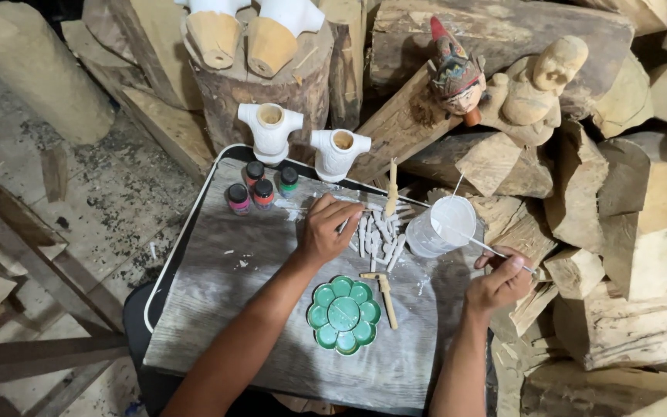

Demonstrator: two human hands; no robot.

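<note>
Green palette (343, 314) x1 near; left hand (324, 230) grip closed on white pegs (380, 235); right hand (501, 282) grips brush (479, 243); 4 paint jars (260, 188), 2 torsos (270, 130) far.

Board (218, 309): paint jars (260, 188) at far left; palette (343, 314) near centre; small carved pieces (380, 235) behind it, cup (443, 225) to their right; two torsos (303, 143) beyond far edge.

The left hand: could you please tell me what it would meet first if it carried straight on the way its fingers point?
The left hand points up and right, fingers at the heap of small white pieces; those come first. Beyond them, probably the white cup.
</note>
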